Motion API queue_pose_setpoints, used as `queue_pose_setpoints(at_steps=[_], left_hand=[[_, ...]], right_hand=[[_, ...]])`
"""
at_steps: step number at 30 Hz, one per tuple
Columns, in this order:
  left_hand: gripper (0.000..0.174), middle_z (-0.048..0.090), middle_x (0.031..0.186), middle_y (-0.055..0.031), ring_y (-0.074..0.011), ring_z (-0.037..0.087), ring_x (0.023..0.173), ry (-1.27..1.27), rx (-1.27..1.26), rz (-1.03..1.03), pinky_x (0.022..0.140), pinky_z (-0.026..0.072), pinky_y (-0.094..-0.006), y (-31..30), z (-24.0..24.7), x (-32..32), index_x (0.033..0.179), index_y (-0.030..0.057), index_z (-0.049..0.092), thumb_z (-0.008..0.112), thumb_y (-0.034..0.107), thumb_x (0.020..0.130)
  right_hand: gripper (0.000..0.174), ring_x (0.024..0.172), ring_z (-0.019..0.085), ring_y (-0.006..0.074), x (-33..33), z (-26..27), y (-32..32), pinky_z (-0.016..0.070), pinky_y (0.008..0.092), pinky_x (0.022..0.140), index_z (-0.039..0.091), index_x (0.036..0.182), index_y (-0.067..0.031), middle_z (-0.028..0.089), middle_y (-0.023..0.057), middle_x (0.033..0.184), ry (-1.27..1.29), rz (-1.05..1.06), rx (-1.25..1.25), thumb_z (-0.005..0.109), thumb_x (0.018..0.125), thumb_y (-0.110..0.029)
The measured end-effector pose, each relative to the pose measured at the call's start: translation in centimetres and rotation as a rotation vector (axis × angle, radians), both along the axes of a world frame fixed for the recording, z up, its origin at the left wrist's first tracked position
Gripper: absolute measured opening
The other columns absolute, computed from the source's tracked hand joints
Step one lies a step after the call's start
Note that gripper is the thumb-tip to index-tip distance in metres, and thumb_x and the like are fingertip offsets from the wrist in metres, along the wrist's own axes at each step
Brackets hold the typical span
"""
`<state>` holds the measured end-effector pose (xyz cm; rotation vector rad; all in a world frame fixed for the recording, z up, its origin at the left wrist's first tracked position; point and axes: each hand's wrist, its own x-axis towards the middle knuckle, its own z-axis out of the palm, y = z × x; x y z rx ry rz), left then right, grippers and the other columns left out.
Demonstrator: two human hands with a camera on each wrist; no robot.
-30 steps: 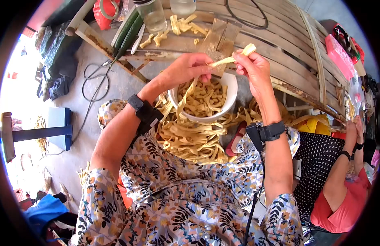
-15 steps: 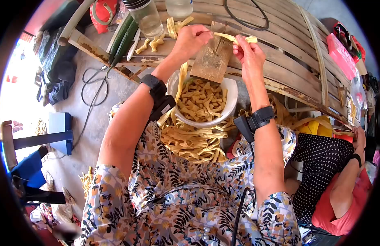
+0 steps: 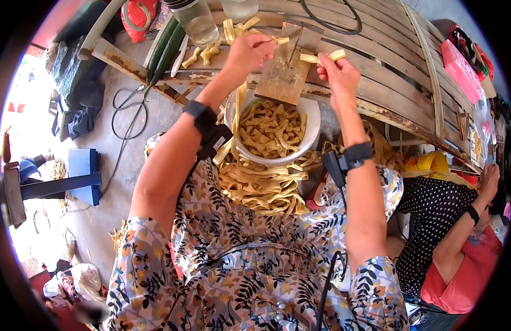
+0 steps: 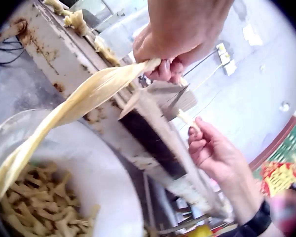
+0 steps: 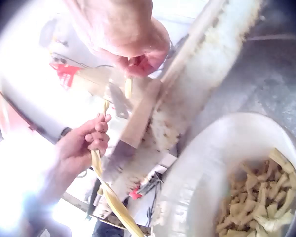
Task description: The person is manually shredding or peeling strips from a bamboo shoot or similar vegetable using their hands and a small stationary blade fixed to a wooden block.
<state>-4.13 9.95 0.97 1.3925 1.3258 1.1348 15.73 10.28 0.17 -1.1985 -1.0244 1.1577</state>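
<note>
My left hand (image 3: 247,57) pinches a long, flat, yellowish strip (image 4: 91,91), which looks like bean curd skin. A short end sticks out past the fingers, while the long part hangs over the rim of a white bucket (image 3: 315,126). Between fingers and thumb, my right hand (image 3: 342,77) holds a short knotted piece (image 3: 337,55) of the same material. A wooden board (image 3: 278,83) lies between the hands, jutting from the bench over the bucket. From it a thin pointed blade (image 4: 176,101) stands up. Many short knotted pieces (image 3: 272,132) fill the bucket's bottom.
The slatted bench (image 3: 377,77) carries a glass jar (image 3: 193,25), two cucumbers (image 3: 166,49) and several knotted pieces (image 3: 211,52). Long strips (image 3: 261,187) lie piled before my lap. At right sits another person (image 3: 459,259). A cable (image 3: 126,127) loops on the floor.
Half a second ago one strip ran between both hands over the board; now it is parted in two, with a gap between the hands. Earlier, both hands were lower, over the bucket.
</note>
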Motion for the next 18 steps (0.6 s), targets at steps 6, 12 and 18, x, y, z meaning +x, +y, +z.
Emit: queue_pose_setpoints(at_steps=[6, 12, 18], left_hand=[[0.011, 0.058, 0.072, 0.0015, -0.0018, 0.044, 0.058, -0.143, -0.082, -0.279, 0.052, 0.036, -0.0152, -5.1, 1.6, -0.1, 0.093, 0.0064, 0.056, 0.055, 0.014, 0.085], [0.01, 0.06, 0.072, 0.0, -0.0038, 0.05, 0.058, -0.044, -0.049, -0.396, 0.053, 0.0393, -0.0168, -7.5, 1.5, 2.5, 0.094, 0.007, 0.054, 0.055, 0.012, 0.085], [0.03, 0.059, 0.082, -0.004, -0.0064, 0.052, 0.065, -0.36, -0.406, -0.642, 0.059, 0.0405, -0.0169, -8.8, 1.2, 0.4, 0.109, -0.001, 0.052, 0.044, 0.021, 0.091]], right_hand=[[0.026, 0.061, 0.054, 0.01, 2.0, 2.2, -5.6, 0.0461, 0.0229, 0.06, 0.062, 0.092, -0.0002, 0.061, 0.0041, 0.07, -0.561, 0.463, 0.113, 0.066, 0.077, -0.022], [0.016, 0.06, 0.053, 0.0068, 1.2, 2.9, -7.0, 0.0443, 0.0187, 0.056, 0.062, 0.091, 0.0005, 0.06, 0.0028, 0.072, -0.101, 0.455, 0.005, 0.062, 0.08, -0.01], [0.014, 0.063, 0.054, 0.0059, 2.7, 2.3, -6.5, 0.0457, 0.018, 0.059, 0.063, 0.092, 0.0011, 0.061, 0.0025, 0.076, -0.127, 0.482, 0.202, 0.058, 0.079, 0.001]])
